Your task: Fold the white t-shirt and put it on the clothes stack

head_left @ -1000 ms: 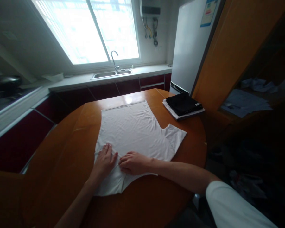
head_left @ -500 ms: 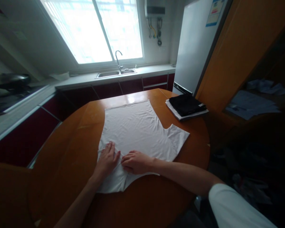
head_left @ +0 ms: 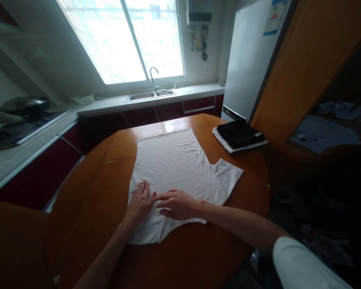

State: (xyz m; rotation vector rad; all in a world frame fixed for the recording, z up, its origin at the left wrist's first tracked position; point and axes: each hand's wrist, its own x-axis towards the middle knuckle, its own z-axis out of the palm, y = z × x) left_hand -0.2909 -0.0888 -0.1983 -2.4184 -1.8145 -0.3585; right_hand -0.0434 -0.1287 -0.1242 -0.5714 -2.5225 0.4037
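Observation:
A white T-shirt (head_left: 177, 164) lies spread flat on a round wooden table (head_left: 102, 188), one sleeve pointing right and the hem toward the window. My left hand (head_left: 140, 202) rests flat on the shirt's near left part, fingers stretched out. My right hand (head_left: 177, 202) lies on the cloth just to its right, fingers extended and touching the left hand's fingertips. Neither hand holds anything.
A stack of folded dark and white clothes (head_left: 239, 136) sits at the table's far right edge. Behind are a counter with a sink (head_left: 150, 95) and tap, a stove with a pan (head_left: 22, 105) at left, a fridge (head_left: 249, 60) and a wooden cabinet (head_left: 307, 68) at right.
My right hand's fingers have uncurled and now lie flatter on the shirt. The view has shifted slightly left; both hands stay at the same place on the cloth.

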